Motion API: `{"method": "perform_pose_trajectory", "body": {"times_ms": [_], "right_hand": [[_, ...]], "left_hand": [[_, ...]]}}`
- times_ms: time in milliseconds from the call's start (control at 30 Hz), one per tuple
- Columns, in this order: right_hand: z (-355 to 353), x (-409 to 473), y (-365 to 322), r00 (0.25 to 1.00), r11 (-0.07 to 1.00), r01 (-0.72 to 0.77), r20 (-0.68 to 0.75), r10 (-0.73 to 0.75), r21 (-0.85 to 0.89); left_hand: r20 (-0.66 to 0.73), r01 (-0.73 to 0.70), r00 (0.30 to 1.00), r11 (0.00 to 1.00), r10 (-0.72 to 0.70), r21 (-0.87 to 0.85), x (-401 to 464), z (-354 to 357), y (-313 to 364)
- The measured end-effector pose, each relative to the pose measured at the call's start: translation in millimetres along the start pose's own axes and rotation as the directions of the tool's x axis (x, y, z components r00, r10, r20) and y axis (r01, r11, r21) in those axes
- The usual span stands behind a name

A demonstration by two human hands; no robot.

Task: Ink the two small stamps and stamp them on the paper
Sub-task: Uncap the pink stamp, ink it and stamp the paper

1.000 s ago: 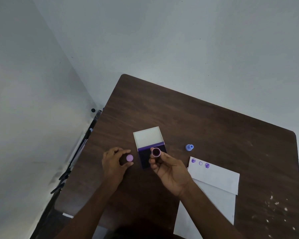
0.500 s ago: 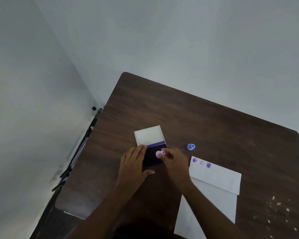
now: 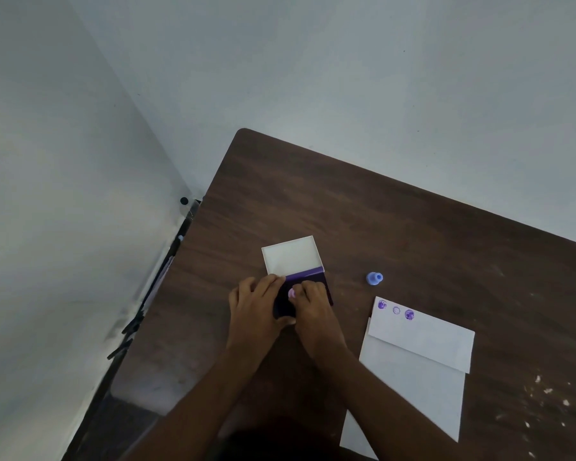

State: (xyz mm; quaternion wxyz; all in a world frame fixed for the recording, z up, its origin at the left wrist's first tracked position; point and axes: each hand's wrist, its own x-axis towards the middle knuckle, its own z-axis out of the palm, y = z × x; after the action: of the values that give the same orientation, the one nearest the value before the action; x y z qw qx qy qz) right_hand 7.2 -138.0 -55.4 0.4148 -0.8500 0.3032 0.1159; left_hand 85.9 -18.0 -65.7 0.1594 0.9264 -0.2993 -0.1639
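Observation:
An ink pad (image 3: 308,276) lies open at mid-table, its white lid (image 3: 291,256) folded back behind the dark purple pad. My right hand (image 3: 313,311) pinches a small pink stamp (image 3: 292,293) and holds it down on the pad. My left hand (image 3: 253,307) lies over the pad's left side, fingers on its edge, holding it still. A small blue stamp (image 3: 374,278) stands alone on the table to the right of the pad. A folded white paper (image 3: 423,347) lies further right, with three purple prints (image 3: 396,310) along its top edge.
The dark wooden table (image 3: 379,211) sits in a corner between pale walls. White flecks (image 3: 546,390) are scattered at the table's near right. Black objects (image 3: 127,331) lie in the gap between the table's left edge and the wall.
My right hand turned the pink stamp face down and brought it onto the ink pad. My left hand moved right from beside the pad to rest on its left side.

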Motion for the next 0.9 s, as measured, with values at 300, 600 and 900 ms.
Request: {"method": "perform_pose_trajectory", "body": {"times_ms": [300,600,900], "right_hand": [[-5,4,-14,0.994,0.992,0.078,0.086,-0.070,-0.096],[-27,-28,-13,0.993,0.985,-0.070,-0.083,0.084,0.155],[-71,-88,78,0.812,0.920,-0.290,-0.442,0.382,0.263]], "left_hand": [[0.031,0.040,0.999,0.999,-0.040,-0.010,1,-2,2],[0.034,0.030,0.999,0.999,-0.031,0.012,0,-9,9],[0.072,-0.162,0.983,0.979,0.171,-0.121,-11,-4,43]]}}
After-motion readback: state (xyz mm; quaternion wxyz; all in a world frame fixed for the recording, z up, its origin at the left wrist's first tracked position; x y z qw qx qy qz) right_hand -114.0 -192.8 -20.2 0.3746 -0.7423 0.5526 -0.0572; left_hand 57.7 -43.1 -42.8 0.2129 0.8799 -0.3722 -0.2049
